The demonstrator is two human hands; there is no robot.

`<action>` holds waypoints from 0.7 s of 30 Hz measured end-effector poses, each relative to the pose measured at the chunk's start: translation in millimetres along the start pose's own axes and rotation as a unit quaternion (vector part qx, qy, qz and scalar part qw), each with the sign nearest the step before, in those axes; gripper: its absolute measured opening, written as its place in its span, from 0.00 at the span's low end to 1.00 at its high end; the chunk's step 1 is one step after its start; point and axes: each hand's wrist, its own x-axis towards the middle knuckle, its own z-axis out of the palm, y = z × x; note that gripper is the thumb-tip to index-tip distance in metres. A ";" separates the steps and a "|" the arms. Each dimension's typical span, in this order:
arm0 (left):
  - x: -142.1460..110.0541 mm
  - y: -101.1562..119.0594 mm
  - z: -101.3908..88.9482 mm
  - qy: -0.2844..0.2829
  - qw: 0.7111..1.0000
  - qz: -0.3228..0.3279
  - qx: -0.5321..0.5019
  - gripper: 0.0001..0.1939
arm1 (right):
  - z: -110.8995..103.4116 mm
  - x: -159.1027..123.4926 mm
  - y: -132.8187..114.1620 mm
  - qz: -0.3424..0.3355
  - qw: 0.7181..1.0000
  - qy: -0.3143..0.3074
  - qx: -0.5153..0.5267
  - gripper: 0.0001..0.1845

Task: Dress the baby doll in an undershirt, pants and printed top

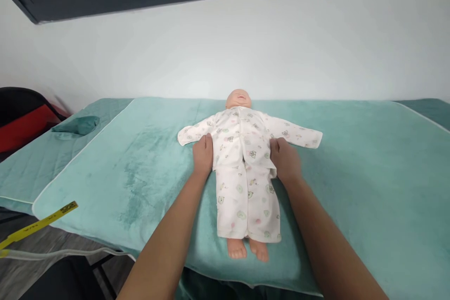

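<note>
A baby doll (239, 98) lies on its back on a teal padded mat, its head toward the wall and its bare feet toward me. It wears a white printed baby shirt (234, 138) with long sleeves spread to both sides, and matching trousers (232, 211). My left hand (203, 153) is closed at the shirt's left side, just below the sleeve. On the other side my right hand (284, 158) has its fingers curled on the shirt's edge under the right sleeve. The fingertips of both hands are mostly hidden.
The teal mat (369, 187) spreads widely to both sides of the doll. A white wall (242, 47) rises behind it. At the lower left are a yellow tag (42, 225), a pale cord (66, 254) and a black chair (66, 281). A red and black item (28, 126) stands far left.
</note>
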 end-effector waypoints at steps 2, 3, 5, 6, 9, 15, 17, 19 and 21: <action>-0.6 0.1 0.0 0.019 1.000 -0.002 0.005 0.20 | -2.2 0.2 -0.3 0.009 0.999 -0.013 -0.032 0.19; -0.6 0.1 0.2 0.026 1.000 -0.003 0.007 0.20 | -3.2 0.3 -0.6 0.012 0.999 -0.020 -0.046 0.19; -0.4 -0.3 0.8 0.034 0.999 -0.003 0.009 0.20 | -4.7 -0.3 -1.1 0.016 0.997 -0.028 -0.065 0.19; -0.1 -0.7 1.2 0.035 0.999 -0.003 0.008 0.20 | -5.2 -1.1 -1.2 0.015 0.997 -0.032 -0.071 0.19; 1.3 -2.1 2.3 0.026 1.000 -0.001 0.001 0.21 | -5.7 -4.8 -0.6 -0.002 0.996 -0.051 -0.072 0.19; 6.0 -4.7 5.5 0.024 1.000 0.002 -0.003 0.18 | 2.1 3.2 7.3 -0.077 0.996 0.047 0.025 0.15; 8.1 -5.4 7.5 0.033 0.999 0.003 0.003 0.13 | 7.0 13.6 10.1 -0.147 0.982 0.110 0.053 0.13; 10.7 -6.9 10.1 0.038 0.999 0.002 0.006 0.06 | 11.5 24.8 11.9 -0.225 0.967 0.115 0.042 0.19; 14.1 -9.8 13.0 0.037 0.999 0.009 0.018 0.08 | 14.4 34.5 12.9 -0.282 0.956 0.075 -0.006 0.25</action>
